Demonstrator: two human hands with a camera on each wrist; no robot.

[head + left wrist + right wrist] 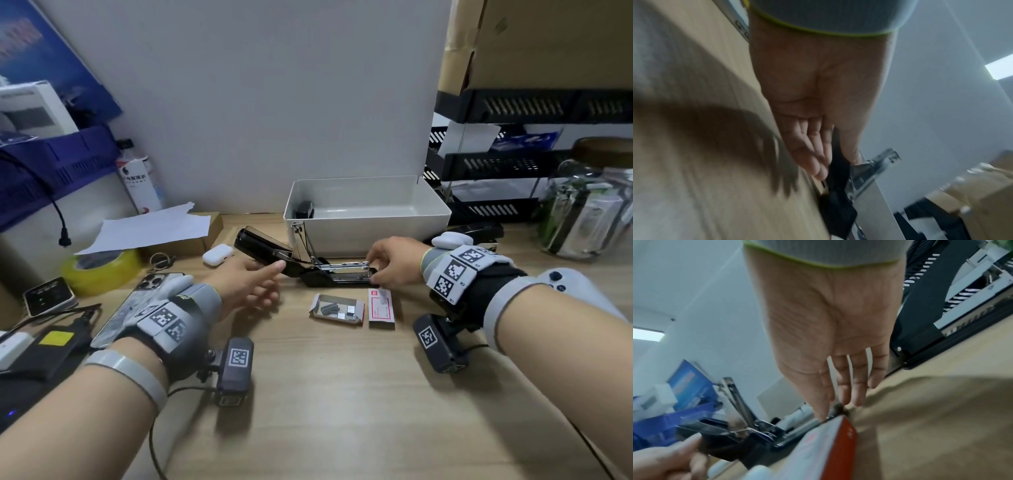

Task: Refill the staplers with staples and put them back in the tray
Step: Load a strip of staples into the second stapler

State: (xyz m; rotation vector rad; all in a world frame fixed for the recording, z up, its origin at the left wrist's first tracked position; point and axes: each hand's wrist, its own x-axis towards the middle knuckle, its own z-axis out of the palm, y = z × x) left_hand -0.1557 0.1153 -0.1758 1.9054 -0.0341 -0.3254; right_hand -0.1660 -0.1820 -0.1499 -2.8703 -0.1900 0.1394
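The open stapler (308, 267) lay on the wooden desk (342, 394) just in front of the white tray (370, 236), its long axis running left to right across the person's view, so each hand met one end of it. The right hand (394, 263) was at the front end, fingers nearly straight and pointing down, fingertips (844, 398) on or just at the tip of the bright metal staple channel (344, 270); it seemed to steady rather than clasp, and whether a staple strip was under the thumb could not be told. The left hand (246, 284) was at the hinge end, loose and spread, holding nothing, its thumb reaching toward the glossy black plastic top cover (263, 246), which was swung up and back to the left, while the thin metal pusher arm (301, 240) stood nearly upright against the tray's wall. The left hand was therefore the nearer one for closing the cover, probably the move still due. Near the right wrist lay the opened cardboard staple box (337, 308) with grey staple strips, and beside it its red-and-white sleeve (381, 308). One small black stapler (305, 209) stood in the tray's left corner; another black stapler (479, 233) lay on the desk right of the tray.
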